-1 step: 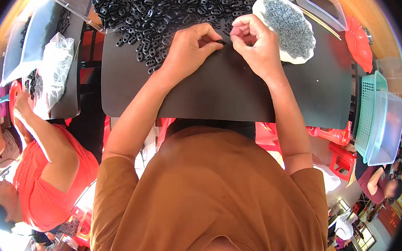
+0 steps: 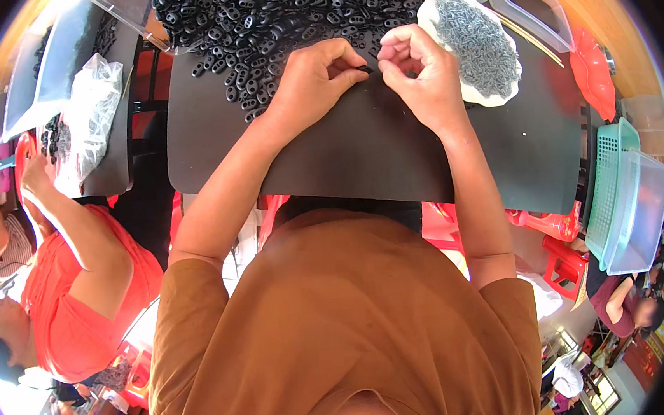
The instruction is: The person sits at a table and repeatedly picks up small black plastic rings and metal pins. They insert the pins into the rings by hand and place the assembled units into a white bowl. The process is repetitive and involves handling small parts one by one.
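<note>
left hand (image 2: pixel 314 80): fingers curled, thumb and forefinger pinching one end of a small black oval part (image 2: pixel 365 69) above the black mat (image 2: pixel 374 149).
right hand (image 2: pixel 420 72): fingers bent inward, tips touching the same part from the other side; whether they clamp it can't be told.
parts pile (image 2: pixel 278 13): black oval links heaped on the mat's far edge, just beyond the left hand.
white dish (image 2: pixel 475 48): holds small grey pieces, just beside the right hand.
green basket (image 2: pixel 609 186): at the mat's right edge.
co-worker: person in red shirt (image 2: pixel 82 297) at the left.

Left hand (image 2: pixel 314 76): I see it pinching a small black part (image 2: pixel 365 69).
Right hand (image 2: pixel 423 71): fingertips meet that part.
Table (image 2: pixel 359 151): black, carrying a heap of black parts (image 2: pixel 270 13).
White dish (image 2: pixel 475 48): beside my right hand.
</note>
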Motion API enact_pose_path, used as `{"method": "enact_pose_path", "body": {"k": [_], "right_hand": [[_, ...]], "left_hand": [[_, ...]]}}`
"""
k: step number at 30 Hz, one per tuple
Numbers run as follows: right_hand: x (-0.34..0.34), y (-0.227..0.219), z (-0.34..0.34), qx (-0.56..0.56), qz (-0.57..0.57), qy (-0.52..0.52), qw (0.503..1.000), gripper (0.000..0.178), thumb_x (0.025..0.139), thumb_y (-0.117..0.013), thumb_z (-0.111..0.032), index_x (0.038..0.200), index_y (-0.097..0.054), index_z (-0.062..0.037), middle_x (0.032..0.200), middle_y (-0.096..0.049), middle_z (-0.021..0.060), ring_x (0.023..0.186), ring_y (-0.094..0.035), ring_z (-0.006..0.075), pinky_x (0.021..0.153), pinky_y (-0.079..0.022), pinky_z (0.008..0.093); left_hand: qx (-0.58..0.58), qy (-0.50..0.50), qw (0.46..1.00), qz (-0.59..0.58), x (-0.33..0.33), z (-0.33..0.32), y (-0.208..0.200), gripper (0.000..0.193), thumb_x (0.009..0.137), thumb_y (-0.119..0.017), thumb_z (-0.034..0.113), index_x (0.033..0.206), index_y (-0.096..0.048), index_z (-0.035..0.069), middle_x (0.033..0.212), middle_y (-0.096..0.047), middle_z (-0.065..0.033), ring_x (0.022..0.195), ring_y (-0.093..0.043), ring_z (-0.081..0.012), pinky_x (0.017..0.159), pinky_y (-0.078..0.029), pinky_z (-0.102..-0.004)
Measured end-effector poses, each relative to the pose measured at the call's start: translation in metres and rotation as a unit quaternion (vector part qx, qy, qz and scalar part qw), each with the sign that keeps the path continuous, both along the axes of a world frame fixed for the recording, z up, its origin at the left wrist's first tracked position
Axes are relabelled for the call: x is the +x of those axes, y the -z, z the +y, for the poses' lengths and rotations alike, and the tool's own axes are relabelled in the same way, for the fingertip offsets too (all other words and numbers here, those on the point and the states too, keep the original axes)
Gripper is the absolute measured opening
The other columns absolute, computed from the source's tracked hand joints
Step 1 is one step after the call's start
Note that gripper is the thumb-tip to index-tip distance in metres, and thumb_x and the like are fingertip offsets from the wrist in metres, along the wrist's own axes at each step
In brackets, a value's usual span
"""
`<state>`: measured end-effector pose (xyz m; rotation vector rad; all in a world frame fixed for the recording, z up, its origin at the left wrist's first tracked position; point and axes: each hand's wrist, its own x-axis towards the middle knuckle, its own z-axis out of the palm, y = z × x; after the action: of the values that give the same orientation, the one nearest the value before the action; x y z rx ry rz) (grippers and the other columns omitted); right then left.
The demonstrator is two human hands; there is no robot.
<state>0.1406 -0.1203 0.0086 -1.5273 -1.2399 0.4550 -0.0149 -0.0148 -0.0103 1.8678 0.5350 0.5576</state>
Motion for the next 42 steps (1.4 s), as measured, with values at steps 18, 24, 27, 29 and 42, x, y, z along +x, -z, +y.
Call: {"method": "enact_pose_path", "body": {"k": [18,24,27,29,42], "right_hand": [[-0.009,-0.002,0.000,-0.031,-0.125,-0.039,0.991,0.027,0.072,-0.065,0.007,0.096,-0.060,-0.0051,0.084,-0.070,0.0095,0.074,-0.071,0.0201,0.067,-0.057,0.0294],[-0.009,0.002,0.001,-0.045,-0.129,-0.021,0.990,0.028,0.071,-0.066,0.005,0.095,-0.060,-0.0062,0.081,-0.070,0.0085,0.073,-0.071,0.0190,0.065,-0.056,0.0290],[-0.010,0.002,0.001,-0.036,-0.129,-0.013,0.991,0.028,0.070,-0.067,0.005,0.095,-0.060,-0.0066,0.080,-0.069,0.0077,0.072,-0.070,0.0190,0.064,-0.055,0.0287],[-0.011,0.003,0.001,-0.028,-0.130,-0.010,0.991,0.028,0.070,-0.066,0.005,0.095,-0.060,-0.0068,0.079,-0.069,0.0074,0.071,-0.070,0.0192,0.064,-0.055,0.0288],[-0.015,0.005,0.001,-0.015,-0.121,-0.019,0.992,0.024,0.070,-0.064,0.009,0.088,-0.056,-0.0043,0.073,-0.064,0.0045,0.065,-0.064,0.0124,0.062,-0.053,0.0253]], "left_hand": [[0.112,0.019,0.993,-0.007,-0.001,0.002,-0.001,0.013,0.081,-0.070,0.002,0.093,-0.066,0.000,0.085,-0.067,-0.0075,0.077,-0.069,-0.0168,0.071,-0.055,-0.0283],[0.097,0.004,0.995,-0.013,-0.002,0.000,-0.003,0.011,0.080,-0.071,0.002,0.090,-0.067,0.000,0.083,-0.067,-0.0072,0.075,-0.068,-0.0154,0.070,-0.055,-0.0276],[0.087,0.001,0.996,-0.016,-0.002,0.000,-0.002,0.010,0.080,-0.071,0.001,0.089,-0.067,0.000,0.084,-0.067,-0.0066,0.075,-0.068,-0.0145,0.069,-0.055,-0.0272],[0.083,0.000,0.996,-0.014,-0.002,0.000,-0.002,0.010,0.080,-0.071,0.001,0.088,-0.067,0.000,0.084,-0.067,-0.0061,0.075,-0.068,-0.0140,0.069,-0.055,-0.0271],[0.118,0.017,0.993,-0.019,0.000,-0.002,0.000,0.012,0.080,-0.070,-0.001,0.088,-0.062,-0.001,0.083,-0.067,-0.0092,0.075,-0.068,-0.0185,0.070,-0.054,-0.0289]]}}
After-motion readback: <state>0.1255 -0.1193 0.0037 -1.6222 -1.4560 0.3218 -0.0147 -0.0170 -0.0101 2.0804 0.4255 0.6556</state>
